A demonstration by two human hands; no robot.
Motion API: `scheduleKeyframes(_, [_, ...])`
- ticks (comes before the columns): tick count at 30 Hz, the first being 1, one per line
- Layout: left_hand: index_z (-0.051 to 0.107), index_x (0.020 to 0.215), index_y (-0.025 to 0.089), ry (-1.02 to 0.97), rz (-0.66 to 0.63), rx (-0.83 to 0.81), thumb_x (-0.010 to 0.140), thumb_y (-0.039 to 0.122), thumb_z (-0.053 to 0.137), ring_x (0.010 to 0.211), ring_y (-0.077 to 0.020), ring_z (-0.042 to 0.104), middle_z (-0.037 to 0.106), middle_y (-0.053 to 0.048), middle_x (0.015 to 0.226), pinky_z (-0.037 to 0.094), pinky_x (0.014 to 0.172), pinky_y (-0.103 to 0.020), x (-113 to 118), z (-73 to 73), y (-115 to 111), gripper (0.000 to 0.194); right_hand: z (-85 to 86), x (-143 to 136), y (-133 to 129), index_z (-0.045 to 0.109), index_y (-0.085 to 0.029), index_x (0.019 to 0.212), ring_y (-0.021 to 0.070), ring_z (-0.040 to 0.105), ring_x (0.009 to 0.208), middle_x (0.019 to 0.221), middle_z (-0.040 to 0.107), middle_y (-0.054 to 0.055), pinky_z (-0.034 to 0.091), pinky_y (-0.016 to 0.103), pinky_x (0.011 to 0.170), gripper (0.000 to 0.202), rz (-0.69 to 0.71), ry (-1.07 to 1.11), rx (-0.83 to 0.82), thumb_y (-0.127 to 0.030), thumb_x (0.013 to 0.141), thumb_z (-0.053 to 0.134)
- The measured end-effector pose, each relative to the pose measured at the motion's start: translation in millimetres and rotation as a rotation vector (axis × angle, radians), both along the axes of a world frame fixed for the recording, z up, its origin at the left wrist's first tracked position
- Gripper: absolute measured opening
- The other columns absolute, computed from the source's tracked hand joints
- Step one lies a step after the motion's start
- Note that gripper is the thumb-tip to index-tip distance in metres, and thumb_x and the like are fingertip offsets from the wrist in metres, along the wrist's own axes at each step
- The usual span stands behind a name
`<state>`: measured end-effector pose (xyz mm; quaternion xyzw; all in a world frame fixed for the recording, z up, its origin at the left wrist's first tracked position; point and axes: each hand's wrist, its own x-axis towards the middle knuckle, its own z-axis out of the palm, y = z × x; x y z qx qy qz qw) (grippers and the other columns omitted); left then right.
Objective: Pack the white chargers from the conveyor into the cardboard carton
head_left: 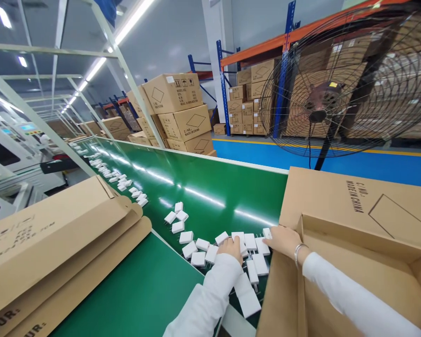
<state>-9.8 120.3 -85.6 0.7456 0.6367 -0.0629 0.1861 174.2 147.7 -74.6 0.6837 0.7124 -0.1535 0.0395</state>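
My left hand [230, 248] reaches over a cluster of white plug-in chargers [250, 242] on the green conveyor belt. Its fingers are slightly bent and apart, touching the chargers around them; the undersides of the fingers are hidden. At the belt's right end, my right hand [284, 240] wears a bracelet and pinches a small white charger [267, 232] between thumb and fingers. Metal prongs stick out from several chargers. In front of the hands, a larger white block [247, 296] lies at the belt's near edge.
An open cardboard box [365, 290] stands under my right forearm. Flattened cartons [56, 243] lie at left. More chargers [112, 175] trail far along the belt [210, 187]. Beyond it stand stacked cartons [185, 119] and a large caged fan [323, 100].
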Motion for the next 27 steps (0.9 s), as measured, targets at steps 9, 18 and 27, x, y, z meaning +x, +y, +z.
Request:
scheduleKeyframes(9, [0.042, 0.114, 0.017, -0.091, 0.030, 0.105, 0.077, 0.019, 0.055, 0.111, -0.0258, 0.051, 0.055, -0.012, 0.115, 0.043, 0.088, -0.035, 1.9, 29.8, -4.7, 0.040, 58.1, 39.2, -54.3, 0.057, -0.022, 0.088, 0.0155, 0.057, 0.078, 0.087, 0.063, 0.001, 0.045, 0.026, 0.069, 0.020, 0.204, 0.420, 0.114, -0.039, 0.087, 0.045])
scheduleKeyframes(18, [0.028, 0.127, 0.024, -1.233, -0.496, 0.614, 0.086, 0.034, 0.048, 0.100, -0.0253, 0.059, 0.058, -0.015, 0.108, 0.051, 0.077, -0.037, 21.6, 19.2, -112.7, 0.047, 43.3, 69.7, -177.5, 0.047, -0.020, 0.118, 0.0165, 0.056, 0.066, 0.078, 0.063, 0.003, 0.046, 0.030, 0.060, 0.041, 0.555, 0.466, 0.809, -0.018, 0.079, 0.056])
scheduleKeyframes(27, [0.038, 0.123, 0.026, -1.248, -0.433, 0.697, 0.086, 0.048, 0.042, 0.101, -0.0269, 0.059, 0.059, -0.013, 0.106, 0.050, 0.086, -0.046, 37.7, -16.7, -143.3, 0.043, 19.4, 62.4, -203.1, 0.049, -0.018, 0.117, 0.0182, 0.061, 0.078, 0.081, 0.069, 0.006, 0.041, 0.040, 0.077, 0.031, 0.558, 0.352, 0.923, -0.014, 0.088, 0.042])
